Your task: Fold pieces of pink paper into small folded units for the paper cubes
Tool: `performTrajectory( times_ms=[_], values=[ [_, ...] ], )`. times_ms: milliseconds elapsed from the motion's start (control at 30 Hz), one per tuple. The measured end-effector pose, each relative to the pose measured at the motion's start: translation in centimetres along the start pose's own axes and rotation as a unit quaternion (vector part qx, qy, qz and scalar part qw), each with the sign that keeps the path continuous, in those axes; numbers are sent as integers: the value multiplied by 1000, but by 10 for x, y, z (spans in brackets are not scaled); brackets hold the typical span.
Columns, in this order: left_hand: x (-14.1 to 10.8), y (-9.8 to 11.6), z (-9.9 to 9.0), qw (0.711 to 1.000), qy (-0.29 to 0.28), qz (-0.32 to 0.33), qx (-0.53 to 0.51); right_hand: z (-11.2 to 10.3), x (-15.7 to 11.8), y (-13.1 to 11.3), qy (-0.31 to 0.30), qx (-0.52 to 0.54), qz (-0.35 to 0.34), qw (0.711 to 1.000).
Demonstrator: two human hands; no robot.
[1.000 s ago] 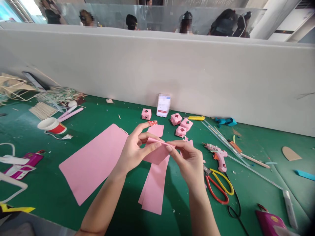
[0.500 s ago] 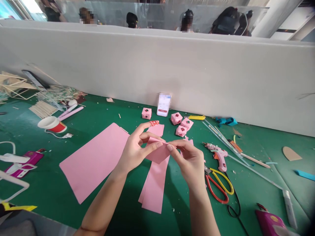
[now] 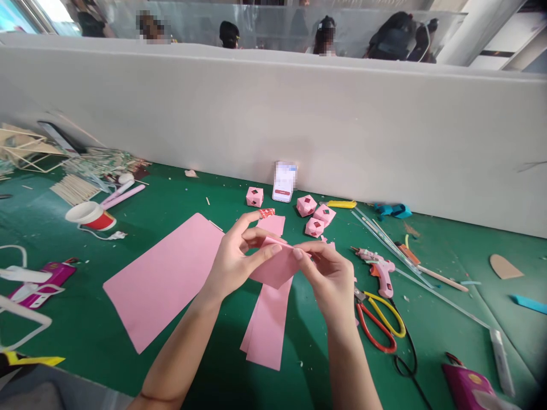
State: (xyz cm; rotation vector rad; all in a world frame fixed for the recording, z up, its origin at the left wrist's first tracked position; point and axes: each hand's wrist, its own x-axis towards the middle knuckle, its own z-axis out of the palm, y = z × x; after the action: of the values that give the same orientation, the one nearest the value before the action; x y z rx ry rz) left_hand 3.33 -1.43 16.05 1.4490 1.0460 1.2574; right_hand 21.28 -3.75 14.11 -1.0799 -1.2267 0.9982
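Note:
A folded piece of pink paper [image 3: 276, 269] is pinched between both of my hands above the table. My left hand [image 3: 239, 250] grips its left side, thumb in front, with a red patterned wrap on one raised fingertip. At its top right edge, the thumb and fingers of my right hand [image 3: 327, 267] close on the paper. Beneath lie overlapping pink paper strips [image 3: 271, 330]. To the left rests a large pink sheet [image 3: 171, 279]. Past my hands sit several small faceted pink paper shapes with dark diamond openings, among them one paper ball [image 3: 306, 205] and one boxier piece [image 3: 255, 197].
A lit phone [image 3: 284, 182] leans on the white partition [image 3: 273, 114]. On the right lie a pink glue gun [image 3: 378, 267], red-and-yellow-handled scissors [image 3: 378, 322] and a yellow cutter [image 3: 341, 204]. A paper cup [image 3: 92, 216] and wooden sticks [image 3: 74, 189] are at left.
The folded paper has shifted and turned slightly between my fingers, its lower part now a little lower. My right thumb has moved slightly right along its edge.

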Motion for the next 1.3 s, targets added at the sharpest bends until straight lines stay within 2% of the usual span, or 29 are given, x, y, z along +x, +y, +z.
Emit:
performTrajectory(
  times_ms=[133,333,467,767,1133,1300],
  values=[
    [0,0,1,1000,-9,10,6,2,0,-3,-16,-16,8,1000],
    [-2,2,1,1000,-17,-3,7,3,0,-1,-7,-13,-18,1000],
    [-1,4,1,1000,-3,-12,5,3,0,1,-5,-6,-25,1000],
    [0,3,2,1000,3,-8,1,2,1,0,-32,-19,11,999],
    [-1,2,3,1000,-11,-12,-2,4,2,1,-7,-13,-28,999],
    [2,6,-2,999,2,-26,-34,1,2,2,1,1,-6,1000]
  ],
)
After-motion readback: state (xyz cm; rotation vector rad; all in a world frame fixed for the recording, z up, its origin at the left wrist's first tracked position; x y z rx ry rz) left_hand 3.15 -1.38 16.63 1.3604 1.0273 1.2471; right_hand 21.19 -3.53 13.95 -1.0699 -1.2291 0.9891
